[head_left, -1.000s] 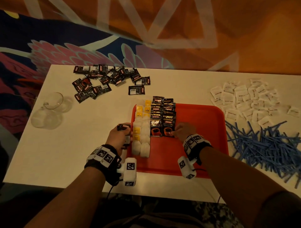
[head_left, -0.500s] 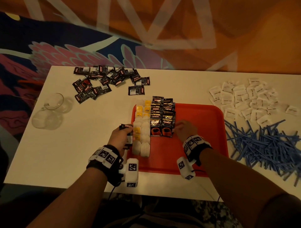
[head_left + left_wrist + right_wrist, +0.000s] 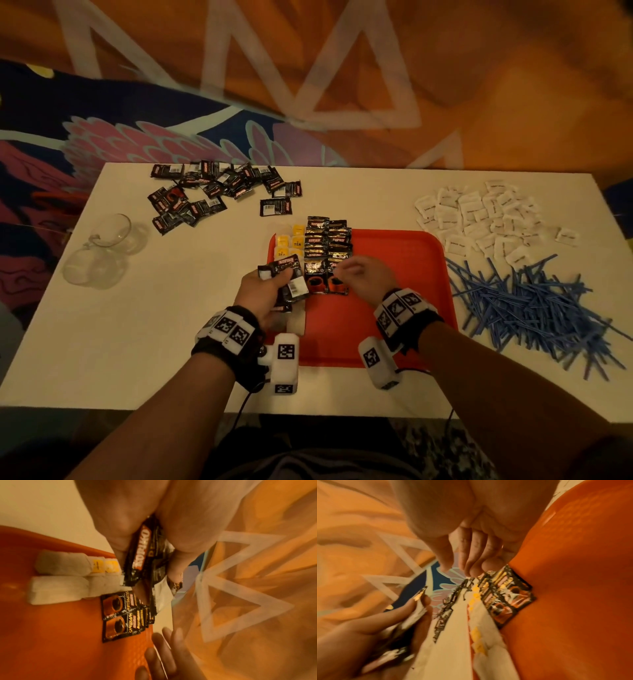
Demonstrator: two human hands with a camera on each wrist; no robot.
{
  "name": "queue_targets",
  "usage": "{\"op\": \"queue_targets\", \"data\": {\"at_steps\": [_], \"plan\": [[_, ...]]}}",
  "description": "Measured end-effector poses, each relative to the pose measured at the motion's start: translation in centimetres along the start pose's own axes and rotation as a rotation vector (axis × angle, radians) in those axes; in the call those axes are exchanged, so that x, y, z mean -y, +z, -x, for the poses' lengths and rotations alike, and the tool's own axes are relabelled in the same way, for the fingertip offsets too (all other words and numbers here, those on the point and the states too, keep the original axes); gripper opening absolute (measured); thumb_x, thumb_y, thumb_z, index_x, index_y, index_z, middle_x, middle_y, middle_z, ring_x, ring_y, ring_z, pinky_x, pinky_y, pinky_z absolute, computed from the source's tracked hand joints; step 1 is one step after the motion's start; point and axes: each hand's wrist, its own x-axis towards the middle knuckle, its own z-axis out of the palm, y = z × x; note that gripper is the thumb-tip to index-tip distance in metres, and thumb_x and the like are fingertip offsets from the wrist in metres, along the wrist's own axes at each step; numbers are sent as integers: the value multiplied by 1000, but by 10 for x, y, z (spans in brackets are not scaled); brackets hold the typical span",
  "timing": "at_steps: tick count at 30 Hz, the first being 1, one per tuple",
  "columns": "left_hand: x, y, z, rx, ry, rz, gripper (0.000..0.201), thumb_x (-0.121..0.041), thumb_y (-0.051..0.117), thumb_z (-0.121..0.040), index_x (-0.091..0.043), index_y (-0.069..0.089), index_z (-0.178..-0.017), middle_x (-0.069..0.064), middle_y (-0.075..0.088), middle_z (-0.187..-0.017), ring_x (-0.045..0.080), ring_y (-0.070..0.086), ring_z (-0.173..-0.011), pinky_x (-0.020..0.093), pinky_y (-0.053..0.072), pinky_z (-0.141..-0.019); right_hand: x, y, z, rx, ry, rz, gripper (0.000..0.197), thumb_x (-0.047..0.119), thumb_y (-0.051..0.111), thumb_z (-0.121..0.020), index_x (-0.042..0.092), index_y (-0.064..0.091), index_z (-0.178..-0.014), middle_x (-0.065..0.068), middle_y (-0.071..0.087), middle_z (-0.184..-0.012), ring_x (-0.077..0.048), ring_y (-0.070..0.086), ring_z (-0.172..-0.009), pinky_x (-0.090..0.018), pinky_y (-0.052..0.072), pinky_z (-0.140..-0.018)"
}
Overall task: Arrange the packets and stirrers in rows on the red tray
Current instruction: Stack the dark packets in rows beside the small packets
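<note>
Looking down from the head camera, the left hand (image 3: pixel 263 291) gripped a small stack of black coffee packets (image 3: pixel 291 281) above the near left part of the red tray (image 3: pixel 394 308), which sat on the white table (image 3: pixel 137 325). The right hand (image 3: pixel 363 277) hovered with loosely curled, empty fingers just over the two rows of coffee packets (image 3: pixel 327 253) laid on the tray, beside two rows of tea bags (image 3: pixel 289 243) along its left edge. A loose pile of black packets (image 3: pixel 212 195) lay at the table's far left, white sugar packets (image 3: pixel 479 219) at the far right, and blue stirrers (image 3: pixel 524 308) near the tray's right side; clear glass cups (image 3: pixel 102 250) stood at the left edge. From the left wrist camera, thumb and fingers (image 3: pixel 116 524) pinched the held stack (image 3: pixel 144 555) above the tea bags (image 3: pixel 65 574) and the tray's rows of coffee packets (image 3: pixel 121 615). From the right wrist camera, the right hand's fingers (image 3: pixel 471 555) hung relaxed and close together, holding nothing, above the nearest row packets (image 3: pixel 508 597), while the left hand (image 3: pixel 376 631) held its blurred stack alongside.
</note>
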Motion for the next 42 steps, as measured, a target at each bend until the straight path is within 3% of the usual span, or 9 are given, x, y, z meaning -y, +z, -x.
{"op": "queue_targets", "data": {"at_steps": [7, 12, 15, 23, 27, 32, 35, 38, 42], "plan": [[-17, 26, 29, 86, 136, 35, 9, -12, 77, -84, -12, 73, -93, 16, 76, -93, 34, 73, -86, 51, 58, -83, 53, -6, 29, 143, -21, -201, 18, 19, 78, -81, 14, 66, -93, 5, 66, -68, -3, 60, -54, -20, 47, -56], [-22, 30, 35, -83, 399, -87, 14, -33, 81, -81, -26, 70, -87, -4, 72, -86, 16, 67, -80, 35, 55, -79, 62, -10, 34, -102, -76, -79, 15, 13, 74, -80, 23, 64, -74, 3, 63, -66, -10, 59, -65, -30, 54, -69], [-27, 35, 41, -132, 496, -167, 34, -56, 79, -72, -31, 66, -92, -4, 69, -90, 14, 64, -77, 34, 54, -73, 65, -6, 39, -212, -205, 90, 14, 15, 69, -78, 20, 61, -67, 5, 56, -56, -9, 52, -56, -25, 49, -58], [-41, 40, 53, 79, 401, -15, 22, -21, 74, -88, -11, 70, -107, 7, 74, -90, 12, 70, -71, 24, 51, -56, 70, 4, 53, -205, -488, 208, 11, 15, 65, -84, 19, 72, -91, 5, 64, -83, -10, 56, -76, -26, 48, -71], [-42, 32, 46, 7, 320, 55, 13, -15, 67, -93, -9, 71, -103, 9, 71, -79, 19, 60, -60, 25, 46, -49, 68, -2, 53, -188, -353, 27, 14, 23, 77, -79, 22, 64, -83, 3, 65, -79, -11, 60, -71, -20, 50, -65], [-43, 30, 48, 12, 287, -10, 19, -23, 70, -92, -4, 71, -91, 10, 71, -72, 20, 61, -57, 27, 48, -52, 66, -11, 44, -140, -235, -6, 30, 25, 81, -77, 25, 65, -103, 6, 64, -105, -7, 60, -88, -19, 49, -75], [-44, 31, 53, 46, 175, 64, 30, -34, 67, -93, -4, 69, -91, 4, 66, -63, 15, 55, -47, 23, 43, -44, 66, -10, 42, -31, -145, -118, 15, 17, 76, -83, 22, 70, -96, -5, 71, -94, -10, 66, -63, -23, 53, -56], [-44, 35, 57, 154, 34, 248, 35, -37, 65, -93, -3, 65, -100, 7, 64, -68, 14, 54, -43, 21, 41, -39, 67, -12, 44, -10, -167, -151, 12, 12, 76, -83, 20, 72, -91, -1, 69, -81, -6, 65, -60, -24, 52, -60], [-44, 36, 56, 120, -5, 268, 34, -38, 64, -94, -10, 55, -76, 4, 59, -56, 14, 51, -38, 21, 38, -37, 70, -12, 51, 58, -252, -89, 13, 7, 75, -81, 19, 72, -86, 14, 65, -68, 9, 59, -54, -8, 45, -54]]}}
